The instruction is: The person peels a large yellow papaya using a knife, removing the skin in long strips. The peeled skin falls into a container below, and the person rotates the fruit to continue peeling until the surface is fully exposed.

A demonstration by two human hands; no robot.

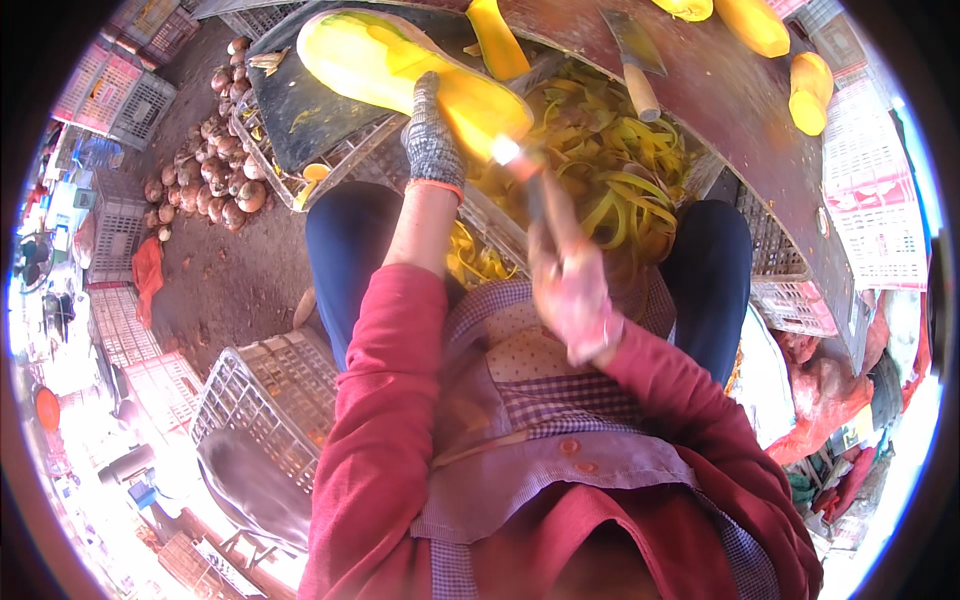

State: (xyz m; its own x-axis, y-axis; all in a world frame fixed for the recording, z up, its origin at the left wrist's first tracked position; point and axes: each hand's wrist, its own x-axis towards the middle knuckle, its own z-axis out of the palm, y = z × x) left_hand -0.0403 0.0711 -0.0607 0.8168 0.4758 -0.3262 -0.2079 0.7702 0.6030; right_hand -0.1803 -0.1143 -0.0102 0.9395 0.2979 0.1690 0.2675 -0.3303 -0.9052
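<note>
A long squash [375, 60] with mostly bare yellow-orange flesh lies slantwise over a dark board [322, 120], some green left at its top edge. My left hand [433, 133], in a grey knitted glove, grips it around the middle. Blurred by motion, my right hand [574, 296] grasps the handle of a peeler [536, 187], whose bright head is at the squash's near right end. That hand looks to be in a pinkish glove. Below and to the right, a heap of yellow-green peel strips [630, 172] fills a crate between my knees.
A cleaver [637, 64] with a wooden handle rests on the reddish-brown tabletop [720, 112], its handle over the edge. Peeled squashes [754, 26] sit farther right. Onions [217, 172] are piled on the floor at left. Plastic crates [262, 390] stand around me.
</note>
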